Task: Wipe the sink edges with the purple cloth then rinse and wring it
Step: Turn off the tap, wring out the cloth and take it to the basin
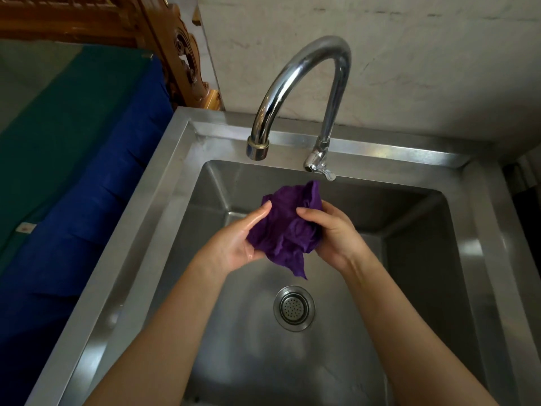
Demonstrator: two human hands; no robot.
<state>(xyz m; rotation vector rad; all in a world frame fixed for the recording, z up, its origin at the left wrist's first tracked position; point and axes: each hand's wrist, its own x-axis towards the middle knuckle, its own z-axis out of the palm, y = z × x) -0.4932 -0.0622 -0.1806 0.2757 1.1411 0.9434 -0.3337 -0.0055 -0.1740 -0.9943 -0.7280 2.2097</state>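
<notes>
Over steel sink [164, 183]: crumpled purple cloth [288, 230]

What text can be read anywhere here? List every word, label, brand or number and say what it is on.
No text can be read anywhere in this view.
White tag on the blue fabric left of the sink: too small and blurred to read.
Tap, purple cloth and drain strainer: no visible markings.
</notes>
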